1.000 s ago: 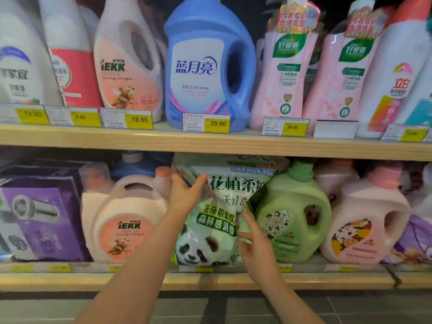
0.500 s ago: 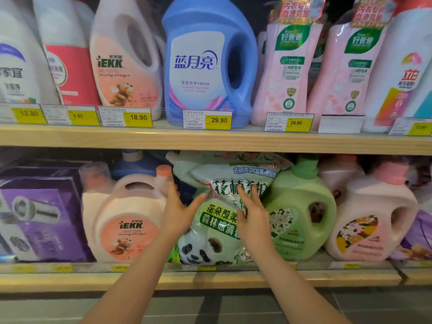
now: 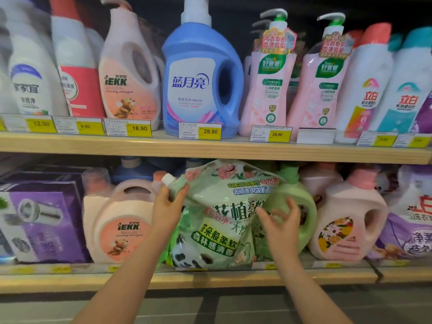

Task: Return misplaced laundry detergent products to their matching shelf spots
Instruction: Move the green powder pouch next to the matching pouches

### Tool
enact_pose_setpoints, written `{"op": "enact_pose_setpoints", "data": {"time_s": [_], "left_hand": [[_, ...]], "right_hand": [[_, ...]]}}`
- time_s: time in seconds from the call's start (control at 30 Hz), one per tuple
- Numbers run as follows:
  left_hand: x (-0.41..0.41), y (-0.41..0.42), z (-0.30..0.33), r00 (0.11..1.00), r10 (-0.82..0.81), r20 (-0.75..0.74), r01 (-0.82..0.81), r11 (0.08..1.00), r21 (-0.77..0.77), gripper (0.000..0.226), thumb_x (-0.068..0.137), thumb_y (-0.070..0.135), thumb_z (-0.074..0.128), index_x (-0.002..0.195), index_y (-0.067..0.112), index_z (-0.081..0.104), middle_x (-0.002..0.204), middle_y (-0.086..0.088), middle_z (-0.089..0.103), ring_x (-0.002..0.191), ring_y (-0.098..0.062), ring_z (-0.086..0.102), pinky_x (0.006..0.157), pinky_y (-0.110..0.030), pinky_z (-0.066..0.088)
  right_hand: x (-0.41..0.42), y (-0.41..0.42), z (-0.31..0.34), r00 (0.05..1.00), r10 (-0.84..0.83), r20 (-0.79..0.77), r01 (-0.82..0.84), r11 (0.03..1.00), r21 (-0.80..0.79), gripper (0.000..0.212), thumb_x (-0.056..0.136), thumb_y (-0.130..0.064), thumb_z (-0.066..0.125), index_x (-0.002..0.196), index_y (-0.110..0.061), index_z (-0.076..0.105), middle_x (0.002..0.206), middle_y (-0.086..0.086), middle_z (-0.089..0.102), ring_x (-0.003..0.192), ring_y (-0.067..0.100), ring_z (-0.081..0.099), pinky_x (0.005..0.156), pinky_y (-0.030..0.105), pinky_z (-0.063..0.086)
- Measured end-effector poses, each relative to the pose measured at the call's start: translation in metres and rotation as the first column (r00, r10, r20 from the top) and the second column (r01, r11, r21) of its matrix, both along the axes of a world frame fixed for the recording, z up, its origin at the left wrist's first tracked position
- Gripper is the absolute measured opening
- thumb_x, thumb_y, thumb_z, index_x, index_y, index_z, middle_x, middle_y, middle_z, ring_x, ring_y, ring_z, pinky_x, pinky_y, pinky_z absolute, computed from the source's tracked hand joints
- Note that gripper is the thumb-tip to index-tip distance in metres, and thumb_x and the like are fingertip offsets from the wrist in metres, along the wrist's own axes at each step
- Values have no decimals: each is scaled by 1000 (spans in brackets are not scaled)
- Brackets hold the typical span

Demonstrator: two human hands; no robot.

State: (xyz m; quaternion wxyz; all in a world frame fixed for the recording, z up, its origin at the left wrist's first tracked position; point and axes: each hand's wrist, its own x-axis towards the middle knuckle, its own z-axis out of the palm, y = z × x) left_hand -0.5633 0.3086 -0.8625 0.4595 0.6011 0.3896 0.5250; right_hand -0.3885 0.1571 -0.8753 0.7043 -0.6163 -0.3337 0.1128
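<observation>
A green refill pouch (image 3: 219, 220) with a panda print stands on the lower shelf (image 3: 210, 280), between a peach IEKK jug (image 3: 119, 220) and a green jug (image 3: 301, 213). My left hand (image 3: 169, 205) grips the pouch's upper left corner just below its white spout cap. My right hand (image 3: 281, 224) rests with fingers spread against the pouch's right edge, in front of the green jug. The pouch's top is crumpled under the upper shelf board.
The upper shelf (image 3: 210, 148) carries a blue jug (image 3: 201, 85), pink pump bottles (image 3: 268, 90), a peach IEKK bottle (image 3: 126, 73) and yellow price tags. On the lower shelf are a purple box (image 3: 42, 220) at left and a pink jug (image 3: 346, 220) at right.
My left hand climbed from the pouch's left side to its spout corner. My right hand moved from the pouch's front to its right edge. The view shifted upward.
</observation>
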Motion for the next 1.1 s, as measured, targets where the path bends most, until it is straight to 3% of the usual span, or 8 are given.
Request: {"op": "enact_pose_setpoints", "data": {"time_s": [0.13,0.2,0.4,0.63,0.8,0.9,1.03,1.1], "left_hand": [[-17,-10,11,999,-15,33,13,997,70,9,87,28,63,81,22,63,63,9,67,57,4,59,48,-9,41],[-30,-15,13,999,-38,3,38,993,111,11,87,27,64,76,24,64,60,11,68,55,7,58,48,-8,41],[-27,-15,36,1000,8,20,-12,979,203,8,89,23,61,92,19,55,85,6,65,79,-4,62,66,-18,48],[-7,-10,57,997,20,71,-44,931,361,87,90,32,59,149,21,-4,133,40,14,117,33,18,89,8,19],[-5,-9,49,984,144,-109,-54,810,584,53,92,38,53,141,38,32,110,5,57,103,6,47,85,-7,33],[-6,-9,57,979,188,-73,-103,779,619,39,92,34,54,130,29,49,113,2,59,104,14,46,87,-4,32],[-11,-11,81,982,191,8,-162,813,559,34,88,35,58,120,25,55,92,-2,62,84,-7,53,75,-11,38],[-14,-15,98,973,225,50,-214,804,555,23,89,41,58,110,33,55,81,4,59,68,-6,45,64,-12,36]], "right_hand": [[31,16,35,999,-32,-20,30,992,-120,84,72,-33,76,135,-8,26,132,4,42,119,16,42,99,26,35],[34,22,39,988,9,-154,-10,1000,-6,82,77,-18,74,141,-11,23,140,9,42,126,21,41,100,24,39],[29,16,43,965,-10,-260,18,999,31,32,89,-25,58,116,-9,50,116,11,58,110,25,54,102,41,41],[25,28,71,976,1,-216,5,1000,28,28,93,-32,49,111,-11,54,111,3,58,106,18,51,91,31,38],[20,38,78,991,19,-134,-4,994,108,31,92,-27,53,119,-12,55,108,-3,59,98,4,54,91,20,40],[15,44,89,995,30,-95,-16,990,138,12,92,-24,54,92,-23,65,87,-11,64,78,-9,56,72,5,44],[11,39,105,990,-45,-136,66,985,158,13,92,-24,53,83,-21,63,92,4,66,85,10,58,80,28,46],[14,36,118,983,-77,-167,109,976,189,16,93,-23,52,81,-20,63,85,3,65,75,1,59,74,20,48]]}}
